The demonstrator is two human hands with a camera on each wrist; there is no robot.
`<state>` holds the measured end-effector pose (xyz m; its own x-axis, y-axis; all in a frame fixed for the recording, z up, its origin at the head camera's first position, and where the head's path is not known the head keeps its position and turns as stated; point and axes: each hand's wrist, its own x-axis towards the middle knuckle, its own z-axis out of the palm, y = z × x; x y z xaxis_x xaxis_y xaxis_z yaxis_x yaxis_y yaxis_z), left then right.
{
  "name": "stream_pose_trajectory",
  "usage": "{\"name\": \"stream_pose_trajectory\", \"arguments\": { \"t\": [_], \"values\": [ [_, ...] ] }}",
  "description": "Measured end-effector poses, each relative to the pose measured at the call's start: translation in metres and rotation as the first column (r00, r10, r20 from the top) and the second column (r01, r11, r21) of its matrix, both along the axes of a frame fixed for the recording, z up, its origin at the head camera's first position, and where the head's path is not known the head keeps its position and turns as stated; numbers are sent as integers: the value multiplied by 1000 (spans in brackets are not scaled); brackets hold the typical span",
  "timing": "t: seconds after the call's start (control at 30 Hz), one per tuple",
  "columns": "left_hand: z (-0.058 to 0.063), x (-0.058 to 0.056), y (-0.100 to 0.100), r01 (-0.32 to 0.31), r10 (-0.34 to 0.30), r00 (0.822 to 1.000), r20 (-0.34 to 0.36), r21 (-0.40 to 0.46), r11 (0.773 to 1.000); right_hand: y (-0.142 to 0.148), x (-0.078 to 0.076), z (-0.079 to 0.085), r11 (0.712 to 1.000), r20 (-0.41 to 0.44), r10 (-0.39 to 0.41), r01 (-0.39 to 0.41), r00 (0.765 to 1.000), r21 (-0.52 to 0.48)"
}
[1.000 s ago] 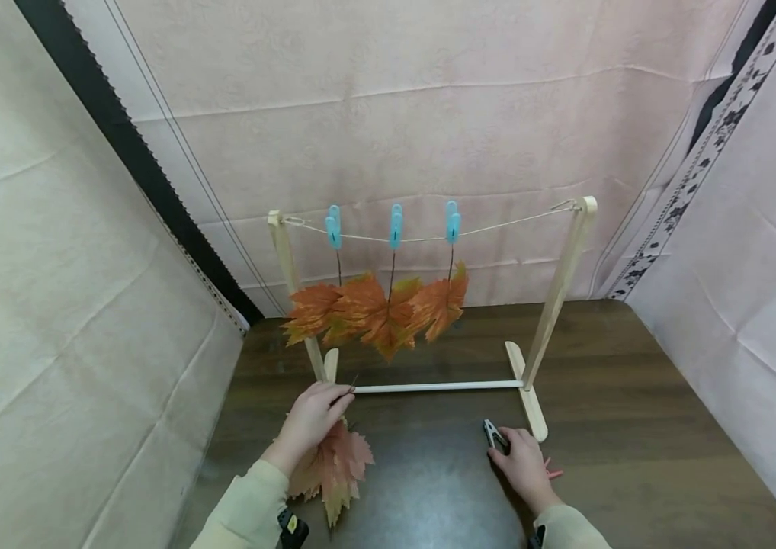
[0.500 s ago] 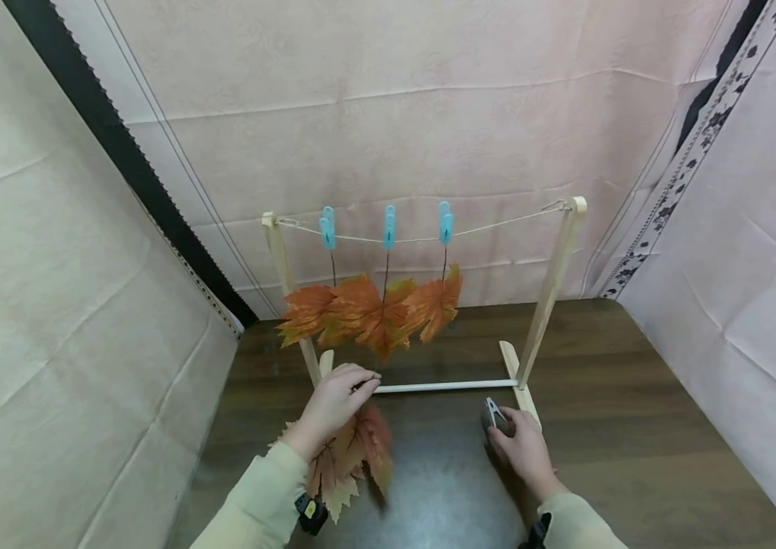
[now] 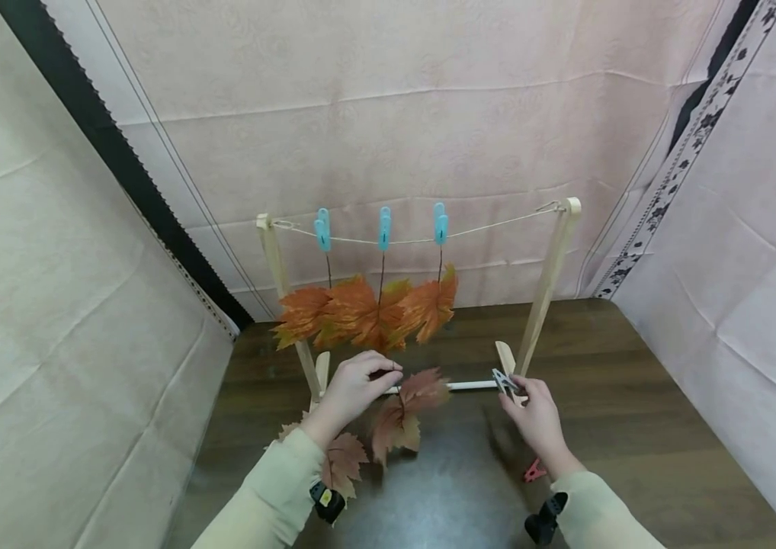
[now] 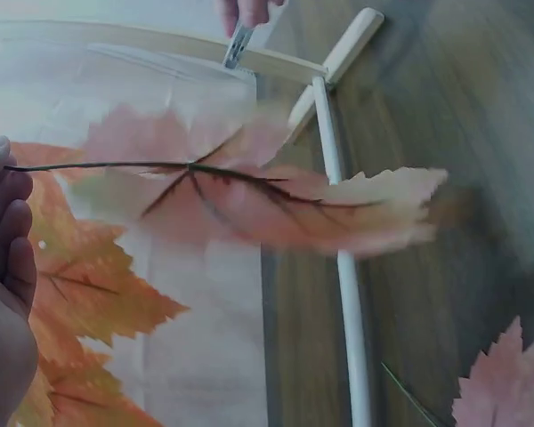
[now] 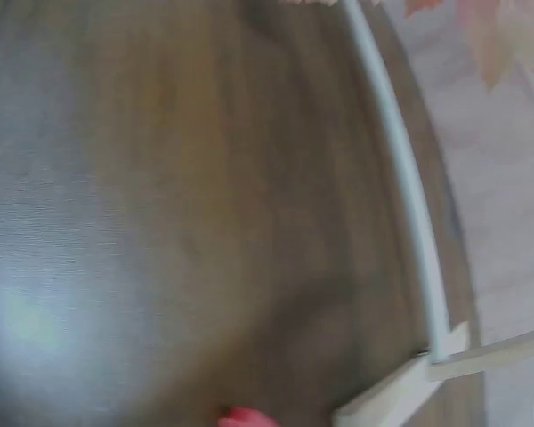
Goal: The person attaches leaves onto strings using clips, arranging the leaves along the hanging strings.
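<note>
One leaf point(image 4: 236, 200) occupies the left grip point(image 3: 355, 390), one clothespin point(image 3: 502, 380) the right grip point(image 3: 536, 417).

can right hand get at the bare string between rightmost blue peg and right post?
Likely yes: no leaf or peg hangs on that stretch of string; the orange leaves sit left of it. The right hand pinches a grey clip, so its grip isn't free.

A: Head view?
B: High, facing forward and down. Farthest back; frames the stand point(image 3: 548, 286), left hand point(image 3: 354, 390) and right hand point(image 3: 536, 418).
A: Left wrist?
B: Close by the left hand, turned sideways. Leaf point(image 4: 249, 206) across the middle.
A: Right wrist?
B: Aimed down across the table point(image 5: 187, 196), also turned sideways.
A: Overlap?
B: White bar point(image 4: 347, 302) in all three. Red clip point(image 3: 534, 470) shared by head and right wrist.
</note>
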<state>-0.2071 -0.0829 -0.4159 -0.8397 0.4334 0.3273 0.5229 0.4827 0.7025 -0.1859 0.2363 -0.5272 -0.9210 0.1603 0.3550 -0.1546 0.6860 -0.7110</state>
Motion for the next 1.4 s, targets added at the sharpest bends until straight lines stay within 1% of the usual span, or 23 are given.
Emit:
{"name": "stream_pose_trajectory", "arguments": {
  "t": [0.07,0.2,0.37,0.47,0.67,0.8,0.97,1.1,1.2,1.27,1.4],
  "values": [
    [4,0,4,12,-12,1000,10,20,1000,2,-1,11,1000,7,3,-3,1000,-8],
    [14,-2,12,42,-43,999,29,42,998,5,-3,35,1000,-21,21,-22,1000,-17],
    [27,-3,22,77,-80,996,45,59,995,8,-10,63,1000,-141,29,-30,990,-5],
    [33,-3,28,86,-88,996,24,68,994,9,-15,80,1000,-203,29,-31,979,-7],
    [42,-4,41,106,-101,994,-50,89,990,11,-21,113,998,-265,27,-39,964,-44],
    [48,-7,49,103,-98,993,-60,92,990,11,-24,129,998,-322,22,-40,946,-50],
    [58,-12,58,71,-66,996,-57,93,993,11,-26,146,998,-372,13,-33,928,-49],
    [64,-15,66,-4,9,999,-35,137,991,10,-28,160,995,-393,12,-49,919,-85],
    [65,-17,71,-59,62,998,-13,169,984,9,-30,170,987,-406,22,-84,913,-135],
    [65,-19,74,-81,81,997,7,185,979,7,-31,175,981,-414,31,-107,910,-162],
    [67,-23,79,-97,94,995,25,214,972,6,-31,187,970,-427,48,-144,903,-196]
  ]
}}
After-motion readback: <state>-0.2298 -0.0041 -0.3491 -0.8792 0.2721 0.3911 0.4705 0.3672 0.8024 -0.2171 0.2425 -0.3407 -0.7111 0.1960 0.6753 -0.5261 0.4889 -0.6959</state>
